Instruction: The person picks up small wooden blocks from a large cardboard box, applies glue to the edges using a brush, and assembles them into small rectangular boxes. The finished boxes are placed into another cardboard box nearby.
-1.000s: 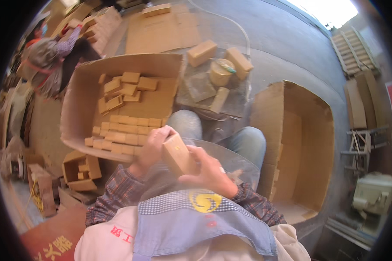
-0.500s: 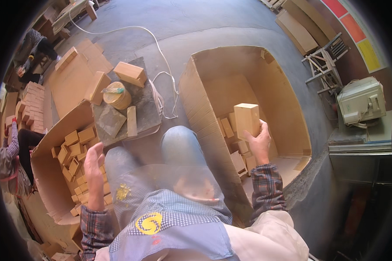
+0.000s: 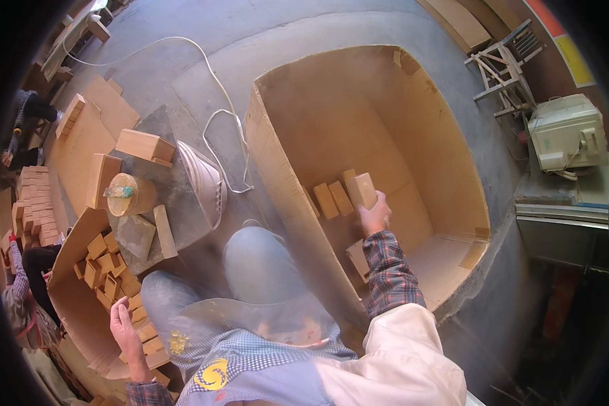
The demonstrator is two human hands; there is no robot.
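Note:
My right hand is closed around a pale rectangular wooden block. It reaches down inside the large cardboard box at right of centre. Beside the held block, several similar wooden blocks stand in a row along that box's left side; my forearm partly covers others nearer me. My left hand holds nothing, its fingers loosely stretched, next to a second cardboard box at the left. Inside that one lies a jumble of several wooden blocks.
A low work table in front of my knees carries larger wooden pieces, a round container and a flat slab. A white cable crosses the floor. Two people work at the far left near stacked blocks. A machine stands right.
My right hand has gone forward and down into the large box with the wooden block. My left hand has dropped lower and nearer me. The whole view has shifted.

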